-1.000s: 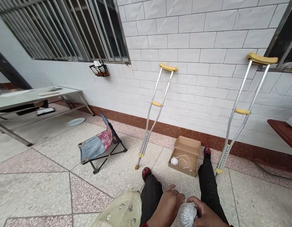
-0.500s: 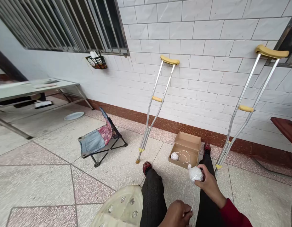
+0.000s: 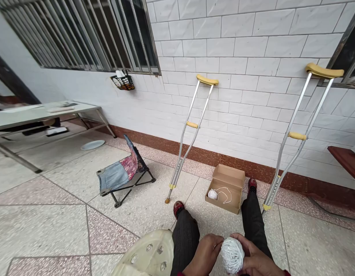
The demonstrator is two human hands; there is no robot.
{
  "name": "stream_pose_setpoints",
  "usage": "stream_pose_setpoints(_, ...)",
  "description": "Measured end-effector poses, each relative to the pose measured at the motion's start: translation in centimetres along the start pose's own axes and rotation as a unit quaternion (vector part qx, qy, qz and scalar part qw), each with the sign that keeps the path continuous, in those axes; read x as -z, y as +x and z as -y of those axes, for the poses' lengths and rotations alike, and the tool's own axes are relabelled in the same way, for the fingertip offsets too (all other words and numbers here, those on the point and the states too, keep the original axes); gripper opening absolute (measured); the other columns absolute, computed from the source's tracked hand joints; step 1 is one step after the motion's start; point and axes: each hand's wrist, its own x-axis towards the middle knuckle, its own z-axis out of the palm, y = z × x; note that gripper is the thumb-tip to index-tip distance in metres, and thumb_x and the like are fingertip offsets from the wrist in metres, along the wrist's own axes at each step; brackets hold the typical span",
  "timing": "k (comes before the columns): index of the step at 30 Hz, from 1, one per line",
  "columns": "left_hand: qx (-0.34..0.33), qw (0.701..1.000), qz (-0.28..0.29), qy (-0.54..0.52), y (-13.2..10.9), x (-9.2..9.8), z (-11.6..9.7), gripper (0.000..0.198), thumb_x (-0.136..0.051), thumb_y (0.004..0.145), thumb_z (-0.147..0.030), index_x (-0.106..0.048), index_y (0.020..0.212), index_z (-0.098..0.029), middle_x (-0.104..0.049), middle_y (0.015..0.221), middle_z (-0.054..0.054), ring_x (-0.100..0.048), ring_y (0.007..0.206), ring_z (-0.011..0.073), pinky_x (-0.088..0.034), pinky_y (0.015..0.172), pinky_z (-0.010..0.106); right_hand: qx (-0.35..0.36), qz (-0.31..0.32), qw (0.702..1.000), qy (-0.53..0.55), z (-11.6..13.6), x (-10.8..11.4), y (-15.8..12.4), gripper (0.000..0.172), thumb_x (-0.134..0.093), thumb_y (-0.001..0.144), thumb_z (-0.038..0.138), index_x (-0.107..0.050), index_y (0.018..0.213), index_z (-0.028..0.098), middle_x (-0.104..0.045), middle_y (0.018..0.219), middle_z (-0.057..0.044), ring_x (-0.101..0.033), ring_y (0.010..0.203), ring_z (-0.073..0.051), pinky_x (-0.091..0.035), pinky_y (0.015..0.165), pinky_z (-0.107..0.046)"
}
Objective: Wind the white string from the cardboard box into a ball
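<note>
Nearer than the box (image 3: 222, 206), the right hand (image 3: 253, 257) grips the yarn (image 3: 232, 256), probably light and soft, best cupped round its middle; the left hand's (image 3: 205, 253) fingers look pinched together, on what I cannot tell.

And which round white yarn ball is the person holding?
The nearer white yarn ball, in the grip of the right hand; the other ball lies in the open brown cardboard box.

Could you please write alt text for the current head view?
A person's right hand holds a white yarn ball, the left hand beside it. Beyond, an open cardboard box holds another ball; two crutches lean against a tiled wall.
</note>
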Motion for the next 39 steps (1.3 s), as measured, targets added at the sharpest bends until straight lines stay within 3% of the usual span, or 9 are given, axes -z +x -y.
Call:
stream_pose_setpoints(6,0.043,0.994,0.0,-0.1,-1.0,-2.2,0.9,0.033,-0.045,0.09,-0.022,-0.066,0.066,-0.014,-0.067,0.069,0.001,-0.059,0.068,0.0151,-0.038,0.065,0.022,0.089,-0.054,0.991,-0.086,1.5,-1.0,-0.6,0.045,-0.072,0.071,0.028,-0.052,0.111,0.023,-0.058,0.083,0.002,-0.05,0.06,-0.009,-0.032,0.044,-0.016)
stream_pose_setpoints(10,0.053,0.992,-0.002,-0.115,-1.2,-2.6,-0.3,0.037,-0.045,0.092,-0.025,-0.062,0.061,-0.015,-0.063,0.063,-0.001,-0.058,0.065,0.0131,-0.036,0.063,0.021,0.123,-0.117,0.978,-0.118,3.3,-0.6,0.4,0.043,-0.065,0.075,0.031,-0.048,0.114,0.023,-0.053,0.076,0.004,-0.04,0.052,-0.007,-0.027,0.04,-0.017)
stream_pose_setpoints(14,0.027,0.995,0.03,-0.092,-1.8,-2.9,-2.1,0.035,-0.045,0.092,-0.022,-0.06,0.061,-0.016,-0.062,0.062,-0.002,-0.059,0.064,0.0122,-0.038,0.063,0.02,0.163,-0.214,0.944,-0.192,4.2,1.4,2.6,0.042,-0.061,0.072,0.029,-0.049,0.111,0.022,-0.052,0.074,0.003,-0.042,0.053,-0.01,-0.029,0.042,-0.02)
stream_pose_setpoints(17,-0.004,1.0,0.022,-0.007,-1.8,-2.3,-2.6,0.03,-0.048,0.09,-0.019,-0.059,0.062,-0.017,-0.063,0.063,-0.001,-0.059,0.066,0.0139,-0.041,0.071,0.022,0.166,-0.258,0.904,-0.298,1.8,3.8,4.1,0.041,-0.063,0.063,0.019,-0.052,0.102,0.021,-0.058,0.08,0.002,-0.051,0.066,-0.013,-0.039,0.056,-0.023)
stream_pose_setpoints(19,-0.028,0.997,-0.011,0.076,-1.5,-1.4,-2.4,0.024,-0.051,0.088,-0.016,-0.061,0.067,-0.017,-0.065,0.067,0.0,-0.06,0.069,0.0153,-0.042,0.085,0.028,0.131,-0.225,0.901,-0.347,-0.8,5.0,4.5,0.045,-0.063,0.058,0.012,-0.052,0.101,0.022,-0.057,0.074,0.004,-0.051,0.067,-0.013,-0.039,0.059,-0.023)
stream_pose_setpoints(23,-0.093,0.976,-0.046,0.189,-0.7,0.1,-0.9,0.02,-0.054,0.09,-0.016,-0.064,0.073,-0.019,-0.066,0.071,-0.001,-0.06,0.073,0.0152,-0.031,0.104,0.039,0.017,-0.109,0.938,-0.33,-4.5,5.2,3.6,0.051,-0.062,0.054,0.01,-0.051,0.102,0.022,-0.051,0.064,0.009,-0.042,0.05,-0.007,-0.03,0.047,-0.018)
stream_pose_setpoints(28,-0.186,0.961,-0.013,0.205,0.1,0.8,-0.8,0.021,-0.055,0.094,-0.027,-0.063,0.075,-0.02,-0.065,0.072,-0.003,-0.059,0.077,0.0142,-0.031,0.103,0.036,-0.105,-0.003,0.968,-0.229,-2.7,3.6,1.6,0.06,-0.071,0.056,0.016,-0.051,0.113,0.021,-0.054,0.064,0.008,-0.046,0.047,-0.007,-0.03,0.043,-0.016)
stream_pose_setpoints(34,-0.149,0.98,0.014,0.129,1.8,3.0,-2.0,0.03,-0.043,0.099,-0.025,-0.063,0.077,-0.019,-0.065,0.077,0.0,-0.059,0.077,0.0144,-0.032,0.101,0.033,-0.055,0.057,0.992,-0.102,0.9,1.8,-0.4,0.07,-0.08,0.053,0.015,-0.053,0.117,0.024,-0.062,0.087,0.002,-0.056,0.063,-0.011,-0.041,0.049,-0.018)
stream_pose_setpoints(39,-0.006,1.0,0.019,0.008,1.5,0.5,-0.4,0.039,-0.039,0.098,-0.025,-0.063,0.069,-0.016,-0.066,0.071,0.001,-0.06,0.071,0.0149,-0.04,0.07,0.023,0.048,-0.028,0.998,-0.021,4.2,0.4,-1.3,0.061,-0.077,0.062,0.019,-0.053,0.117,0.024,-0.06,0.1,-0.002,-0.058,0.074,-0.015,-0.049,0.059,-0.025)
